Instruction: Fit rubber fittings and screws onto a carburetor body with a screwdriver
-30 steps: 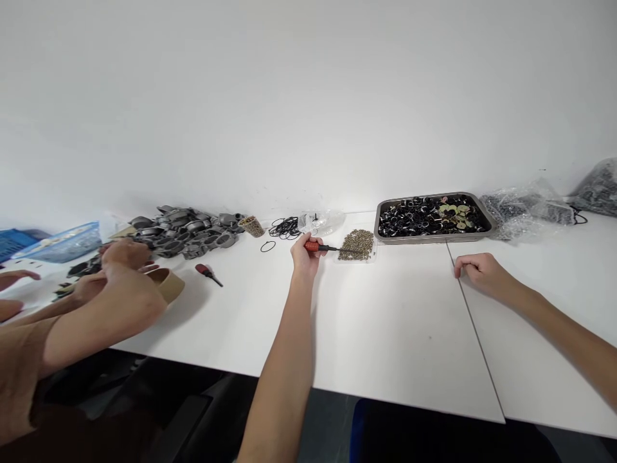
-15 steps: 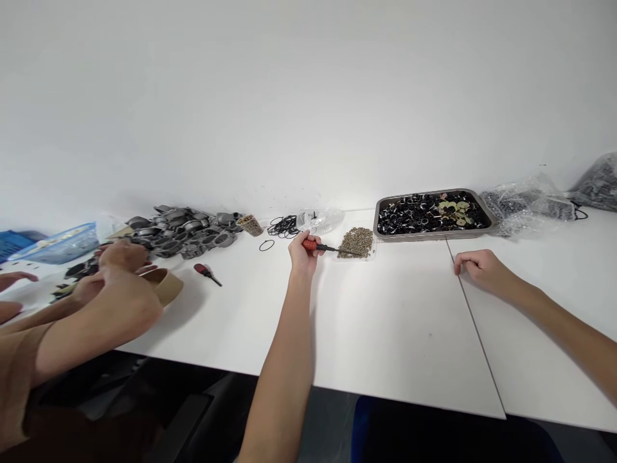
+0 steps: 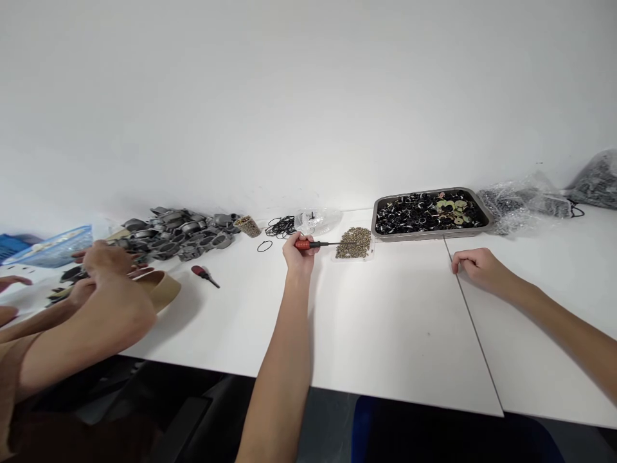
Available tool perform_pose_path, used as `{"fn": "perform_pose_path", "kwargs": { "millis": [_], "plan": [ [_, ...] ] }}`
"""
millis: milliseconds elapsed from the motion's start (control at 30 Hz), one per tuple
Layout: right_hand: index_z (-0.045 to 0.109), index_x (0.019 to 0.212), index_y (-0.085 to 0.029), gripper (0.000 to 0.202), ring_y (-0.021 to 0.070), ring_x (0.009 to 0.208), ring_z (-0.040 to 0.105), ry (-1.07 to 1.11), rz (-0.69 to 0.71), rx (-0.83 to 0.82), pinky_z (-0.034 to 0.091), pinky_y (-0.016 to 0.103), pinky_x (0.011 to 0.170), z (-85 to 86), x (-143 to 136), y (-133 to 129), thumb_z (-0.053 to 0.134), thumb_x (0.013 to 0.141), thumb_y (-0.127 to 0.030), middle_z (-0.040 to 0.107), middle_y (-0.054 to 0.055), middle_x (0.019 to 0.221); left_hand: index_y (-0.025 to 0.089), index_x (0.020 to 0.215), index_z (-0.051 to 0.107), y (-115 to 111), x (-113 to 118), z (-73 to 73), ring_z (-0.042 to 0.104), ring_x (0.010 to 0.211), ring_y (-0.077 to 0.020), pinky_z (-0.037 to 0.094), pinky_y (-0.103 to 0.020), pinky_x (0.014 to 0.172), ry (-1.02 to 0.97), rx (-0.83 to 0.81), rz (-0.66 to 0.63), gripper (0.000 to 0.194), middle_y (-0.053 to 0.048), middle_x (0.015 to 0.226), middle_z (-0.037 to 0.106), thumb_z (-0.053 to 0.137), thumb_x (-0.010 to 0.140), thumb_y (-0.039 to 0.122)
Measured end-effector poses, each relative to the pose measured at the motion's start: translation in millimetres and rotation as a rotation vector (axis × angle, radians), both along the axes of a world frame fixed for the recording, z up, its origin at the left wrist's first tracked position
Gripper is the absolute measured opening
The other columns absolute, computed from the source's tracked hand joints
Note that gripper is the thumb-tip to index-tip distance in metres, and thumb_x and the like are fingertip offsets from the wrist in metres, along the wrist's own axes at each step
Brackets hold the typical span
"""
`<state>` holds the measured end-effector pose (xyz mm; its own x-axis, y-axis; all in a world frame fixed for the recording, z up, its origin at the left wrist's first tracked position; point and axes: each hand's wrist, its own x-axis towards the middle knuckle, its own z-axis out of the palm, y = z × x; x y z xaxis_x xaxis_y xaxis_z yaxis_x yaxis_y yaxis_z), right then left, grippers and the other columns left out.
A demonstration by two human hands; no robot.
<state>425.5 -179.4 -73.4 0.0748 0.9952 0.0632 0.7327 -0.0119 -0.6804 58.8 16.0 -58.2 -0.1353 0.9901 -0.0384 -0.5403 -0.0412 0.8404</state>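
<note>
My left hand (image 3: pixel 297 256) is wrapped round the red-and-black handle of a screwdriver (image 3: pixel 315 244). Its thin shaft points right, and the tip is over a heap of small brass-coloured screws (image 3: pixel 354 242) in a shallow clear tray (image 3: pixel 354 260). On the table further right rests my right hand (image 3: pixel 477 265), its fingers curled in and nothing visible in them. It lies near the seam between two tabletops, in front of a metal tray (image 3: pixel 434 236) filled with black ring-like parts and some yellowish metal pieces.
Behind my left hand are black rubber rings (image 3: pixel 282 226) and a clear plastic bag (image 3: pixel 318 220). A cup of screws (image 3: pixel 248 226), grey metal castings (image 3: pixel 178 235) and a second screwdriver (image 3: pixel 205 276) lie left. A co-worker's hands (image 3: pixel 106 260) work there beside a tape roll (image 3: pixel 161 290). Bagged parts (image 3: pixel 525 206) lie right.
The screwdriver has swung to nearly level, its tip lifting slightly over the screws. My right hand stays in place. The co-worker's hands have shifted a little to the left.
</note>
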Motion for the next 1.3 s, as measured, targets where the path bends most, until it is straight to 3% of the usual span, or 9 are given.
{"fn": "perform_pose_path", "kwargs": {
  "millis": [367, 567, 867, 1100, 1300],
  "plan": [
    [0.063, 0.063, -0.019, 0.026, 0.0121, 0.046, 0.034, -0.007, -0.002, -0.017, 0.026, 0.027, 0.049, 2.1, -1.3, -0.4, 0.037, 0.066, -0.021, 0.056, 0.001, 0.057, 0.018, 0.061, 0.044, 2.3, 7.1, -5.9, 0.045, 0.038, -0.0103, 0.035, -0.022, 0.037, 0.022, 0.021, 0.093, 0.018, -0.003, 0.053, 0.058, 0.056, 0.074, 0.022],
    [0.063, 0.063, -0.019, 0.026, 0.0120, 0.046, 0.034, -0.003, -0.005, -0.021, 0.026, 0.027, 0.049, 2.0, -1.5, -0.9, 0.037, 0.066, -0.021, 0.057, 0.001, 0.057, 0.018, 0.060, 0.044, -1.5, 9.4, -2.9, 0.038, 0.033, -0.0081, 0.035, -0.023, 0.037, 0.043, 0.062, 0.101, 0.019, -0.002, 0.050, 0.057, 0.055, 0.075, 0.020],
    [0.063, 0.062, -0.019, 0.027, 0.0126, 0.047, 0.036, -0.008, 0.002, 0.007, 0.028, 0.028, 0.051, 3.7, -2.3, -0.4, 0.037, 0.067, -0.021, 0.062, 0.002, 0.061, 0.017, 0.056, 0.045, -8.6, 15.7, 0.7, 0.033, 0.030, -0.0075, 0.032, -0.023, 0.034, 0.104, 0.094, -0.122, 0.022, -0.004, 0.049, 0.056, 0.056, 0.075, 0.021],
    [0.063, 0.062, -0.019, 0.027, 0.0127, 0.047, 0.036, -0.014, 0.002, -0.004, 0.026, 0.028, 0.051, 3.9, -2.4, -0.6, 0.036, 0.067, -0.022, 0.058, 0.001, 0.057, 0.017, 0.056, 0.046, -6.0, 12.6, 0.1, 0.034, 0.031, -0.0079, 0.033, -0.023, 0.034, 0.118, 0.110, -0.020, 0.021, -0.004, 0.049, 0.057, 0.057, 0.074, 0.020],
    [0.063, 0.064, -0.019, 0.027, 0.0131, 0.048, 0.038, -0.008, -0.010, -0.037, 0.026, 0.028, 0.051, 1.2, -0.6, -0.5, 0.036, 0.067, -0.022, 0.058, 0.001, 0.059, 0.018, 0.058, 0.044, -3.3, 5.7, 3.0, 0.038, 0.035, -0.0082, 0.033, -0.022, 0.037, -0.013, 0.061, 0.003, 0.021, -0.002, 0.050, 0.055, 0.055, 0.076, 0.022]
  ]
}}
